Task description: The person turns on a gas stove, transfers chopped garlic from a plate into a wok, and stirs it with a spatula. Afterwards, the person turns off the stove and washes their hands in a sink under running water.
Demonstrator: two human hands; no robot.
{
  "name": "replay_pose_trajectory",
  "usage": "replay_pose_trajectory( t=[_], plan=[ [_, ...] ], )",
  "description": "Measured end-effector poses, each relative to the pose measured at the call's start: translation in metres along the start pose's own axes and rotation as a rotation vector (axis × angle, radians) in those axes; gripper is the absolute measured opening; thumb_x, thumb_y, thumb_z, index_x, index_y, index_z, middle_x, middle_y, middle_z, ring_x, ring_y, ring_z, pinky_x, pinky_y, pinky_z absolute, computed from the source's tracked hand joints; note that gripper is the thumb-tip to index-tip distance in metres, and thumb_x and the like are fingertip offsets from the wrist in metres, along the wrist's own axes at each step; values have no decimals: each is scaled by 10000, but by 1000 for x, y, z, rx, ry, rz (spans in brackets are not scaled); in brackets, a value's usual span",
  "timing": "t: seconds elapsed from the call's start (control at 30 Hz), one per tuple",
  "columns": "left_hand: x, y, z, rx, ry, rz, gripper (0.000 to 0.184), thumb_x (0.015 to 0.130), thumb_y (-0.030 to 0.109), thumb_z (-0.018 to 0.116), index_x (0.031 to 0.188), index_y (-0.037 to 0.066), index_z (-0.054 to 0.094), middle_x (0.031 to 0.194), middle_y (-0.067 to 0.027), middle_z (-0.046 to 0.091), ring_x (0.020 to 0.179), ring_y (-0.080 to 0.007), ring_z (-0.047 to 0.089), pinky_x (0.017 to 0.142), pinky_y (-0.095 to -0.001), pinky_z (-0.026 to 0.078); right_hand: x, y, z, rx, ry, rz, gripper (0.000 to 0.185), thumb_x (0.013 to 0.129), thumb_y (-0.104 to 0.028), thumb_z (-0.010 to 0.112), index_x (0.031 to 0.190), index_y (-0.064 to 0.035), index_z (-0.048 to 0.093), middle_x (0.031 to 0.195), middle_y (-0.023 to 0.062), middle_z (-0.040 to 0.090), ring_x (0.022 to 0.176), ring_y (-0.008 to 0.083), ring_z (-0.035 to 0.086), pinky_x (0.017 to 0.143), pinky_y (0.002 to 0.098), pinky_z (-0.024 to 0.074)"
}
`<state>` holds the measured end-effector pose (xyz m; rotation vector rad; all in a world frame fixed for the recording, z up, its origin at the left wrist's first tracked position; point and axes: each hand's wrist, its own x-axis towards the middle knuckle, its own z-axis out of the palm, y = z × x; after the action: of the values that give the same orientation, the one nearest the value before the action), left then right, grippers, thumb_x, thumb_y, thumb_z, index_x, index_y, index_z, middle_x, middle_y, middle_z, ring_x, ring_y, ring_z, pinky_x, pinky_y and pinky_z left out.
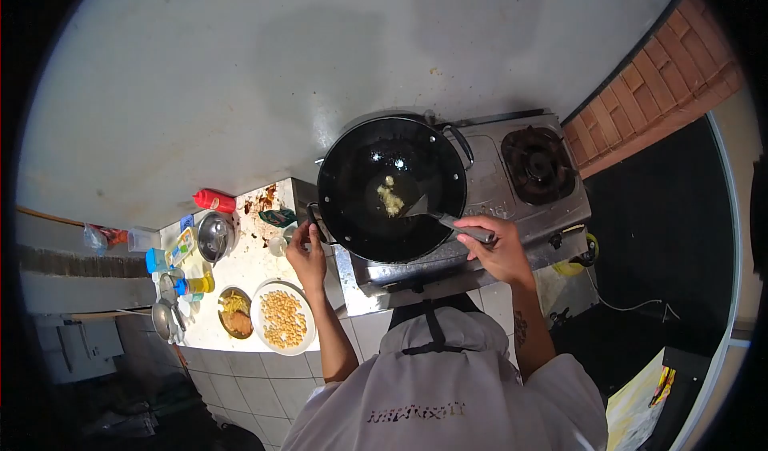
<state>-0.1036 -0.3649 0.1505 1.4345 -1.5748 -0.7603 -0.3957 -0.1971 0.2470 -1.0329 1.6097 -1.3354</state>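
Note:
A large black wok (352, 151) sits on the left side of the stove. Pale minced bits, perhaps garlic, (390, 201) lie in its middle with some shiny liquid around them. My right hand (492, 247) is closed around the handle of a metal spatula (436, 213), whose blade rests in the wok beside the bits. At the wok's left side, my left hand (308, 255) has its fingers closed on the side handle (313, 215).
On the left counter stand a plate of peanuts (284, 319), a bowl of yellow shreds and a brown piece (235, 313), a metal bowl (214, 237), a red squeeze bottle (214, 201) and several containers. A second burner (538, 165) is at the right.

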Motion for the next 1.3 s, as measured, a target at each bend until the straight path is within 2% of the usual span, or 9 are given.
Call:
replay_pose_trajectory(
  t=[0.07,0.13,0.23,0.33,0.47,0.63,0.7,0.9,1.3],
  plan=[
    [-1,3,1,17,27,17,329,938,207,633,1099,-78,662,797,-109,687,690,-134,587,646,-284,471,4,1,-5,-15,-43,-8,202,858,-4,690,1060,-11,691,875,35,646,661,54,552,547,215,493],
    [-3,8,-1,153,22,40,321,930,187,628,1125,-66,659,809,-144,698,692,-166,615,671,-310,490,8,9,-11,-116,-36,-133,228,835,-19,717,1058,9,676,929,116,700,756,131,655,658,285,533],
    [-5,23,-5,202,-17,7,317,922,180,627,1134,-53,662,809,-167,698,685,-185,627,679,-328,496,16,20,-16,-105,-20,-255,234,805,-7,738,1030,8,677,918,136,701,770,178,680,682,307,541],
    [-4,21,-3,278,22,17,310,918,180,632,1122,-50,669,879,-199,714,778,-238,693,732,-353,524,22,29,-13,-238,92,-565,249,777,4,755,1014,2,678,878,137,699,734,238,691,654,307,540],
    [-9,20,1,324,45,-25,306,916,167,632,1119,-59,669,837,-212,703,761,-245,691,732,-355,520,12,49,-8,-363,78,-686,278,753,14,763,1015,7,670,834,140,702,686,272,698,577,317,535],
    [-12,20,6,335,75,-53,307,917,167,631,1127,-55,668,829,-218,698,757,-248,685,732,-358,515,0,63,7,-358,231,-687,235,760,-1,737,983,16,662,777,152,704,614,276,696,533,331,522],
    [-13,22,7,318,89,-35,313,920,175,627,1130,-55,667,858,-229,699,768,-256,683,736,-364,515,-2,65,12,-365,304,-542,174,791,-5,708,959,12,667,766,147,704,604,277,693,534,325,524],
    [-18,26,10,293,106,-28,323,930,182,610,1137,-62,658,919,-251,696,784,-283,680,744,-369,516,12,61,24,-420,498,-609,154,807,-5,689,957,16,658,768,157,698,613,298,691,532,333,527],
    [-24,26,12,264,126,-46,289,946,174,580,1148,-15,663,845,-224,691,753,-262,678,719,-363,504,7,75,46,-463,292,-664,195,843,8,663,1033,26,623,813,181,680,665,316,683,550,372,528]
  ],
)
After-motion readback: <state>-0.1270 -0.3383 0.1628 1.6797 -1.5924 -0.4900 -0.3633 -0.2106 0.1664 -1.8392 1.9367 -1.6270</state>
